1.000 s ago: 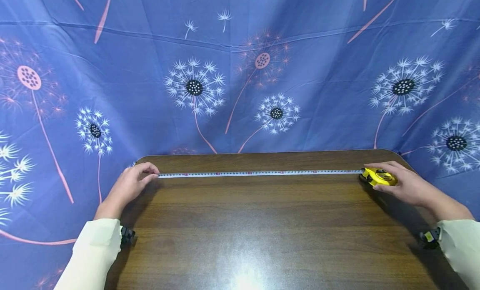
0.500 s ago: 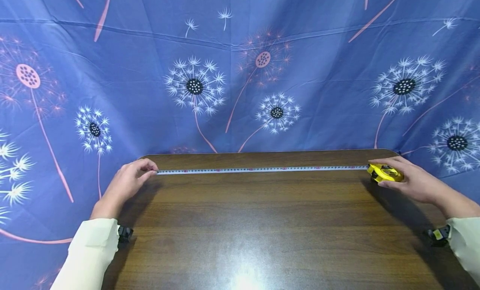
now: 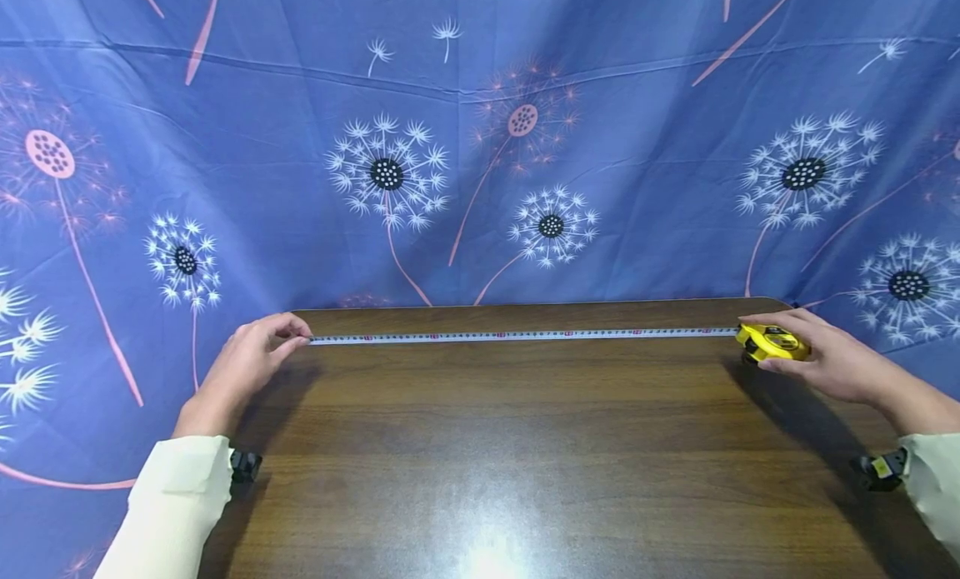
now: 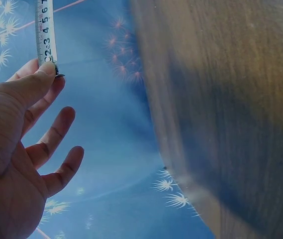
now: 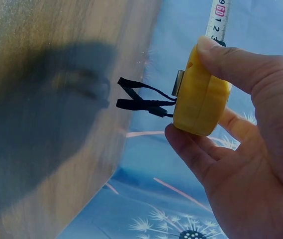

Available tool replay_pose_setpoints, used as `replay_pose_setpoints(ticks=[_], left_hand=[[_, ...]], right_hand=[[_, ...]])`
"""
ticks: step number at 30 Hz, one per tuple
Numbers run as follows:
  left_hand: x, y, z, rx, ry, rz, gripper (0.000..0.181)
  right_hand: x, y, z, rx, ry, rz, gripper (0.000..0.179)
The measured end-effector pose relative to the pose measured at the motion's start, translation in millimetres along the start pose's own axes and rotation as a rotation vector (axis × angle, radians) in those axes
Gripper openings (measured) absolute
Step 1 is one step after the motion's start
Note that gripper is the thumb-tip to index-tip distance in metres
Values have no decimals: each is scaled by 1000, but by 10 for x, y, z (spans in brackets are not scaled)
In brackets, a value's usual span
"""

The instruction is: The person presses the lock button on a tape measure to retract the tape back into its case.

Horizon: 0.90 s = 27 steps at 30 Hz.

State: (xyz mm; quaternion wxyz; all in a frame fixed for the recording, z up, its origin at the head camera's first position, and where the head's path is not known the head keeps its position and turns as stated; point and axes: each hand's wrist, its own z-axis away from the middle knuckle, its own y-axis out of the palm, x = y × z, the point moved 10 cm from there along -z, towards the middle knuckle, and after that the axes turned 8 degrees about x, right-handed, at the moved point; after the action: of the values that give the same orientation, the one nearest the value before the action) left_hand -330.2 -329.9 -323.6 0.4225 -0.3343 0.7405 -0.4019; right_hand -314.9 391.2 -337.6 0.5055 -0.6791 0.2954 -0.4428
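Note:
A yellow tape measure is held at the right by my right hand, thumb and fingers around its case. Its white blade stretches nearly level across the far part of the table. At the left, my left hand pinches the blade's end between thumb and index finger, and the left wrist view shows the metal end hook just past the thumb. The other fingers of that hand are spread apart. A black wrist strap dangles from the case in the right wrist view, where the blade reads just past 60.
Below the blade lies a brown wooden table with rounded far corners. Behind it hangs a blue cloth printed with dandelions. Each wrist carries a small black camera, such as the left one. Shadows of both hands fall on the tabletop.
My right hand has moved right with the tape measure case and my left hand slightly left, so more blade is out. The blade also sits a little higher in the head view.

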Motion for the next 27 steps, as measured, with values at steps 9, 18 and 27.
replay_pose_setpoints(ticks=[9,18,27], left_hand=[[6,-45,-22,-1,-2,-6,7],[-3,-72,-17,15,-14,-10,6],[12,-82,5,16,-20,-7,5]], right_hand=[[35,-92,9,-37,-27,61,62],[42,-116,2,-9,-2,68,60],[37,-90,1,2,24,29,59]])
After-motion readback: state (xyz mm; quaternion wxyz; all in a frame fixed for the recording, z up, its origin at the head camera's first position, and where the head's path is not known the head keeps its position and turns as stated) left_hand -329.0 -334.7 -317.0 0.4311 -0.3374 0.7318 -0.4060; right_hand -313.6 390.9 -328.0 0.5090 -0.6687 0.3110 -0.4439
